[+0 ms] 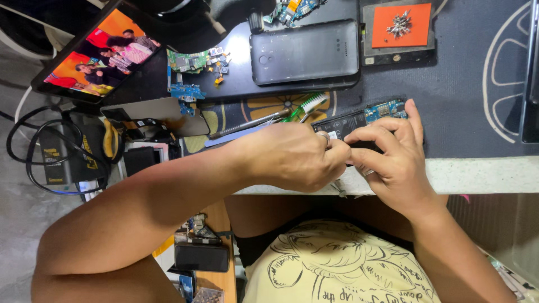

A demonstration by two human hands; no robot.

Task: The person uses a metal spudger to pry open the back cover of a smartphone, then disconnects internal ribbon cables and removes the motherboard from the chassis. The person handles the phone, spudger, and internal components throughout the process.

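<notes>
An opened phone (359,119) with its blue circuit board showing lies on the dark mat near the bench's front edge. My right hand (393,154) grips its near side, fingers curled over the black body. My left hand (295,157) is closed beside it, knuckles up, pinching a thin metal tool (339,188) whose tip pokes out below the fist. Both hands meet over the phone and hide most of it. A ring sits on a left-hand finger.
A grey phone back cover (304,51) lies behind the hands. An orange pad with screws (401,24) sits at the back right. A green brush (306,106), a metal pry tool (250,123), loose circuit boards (188,60), a lit tablet (101,50) and cables (33,151) crowd the left.
</notes>
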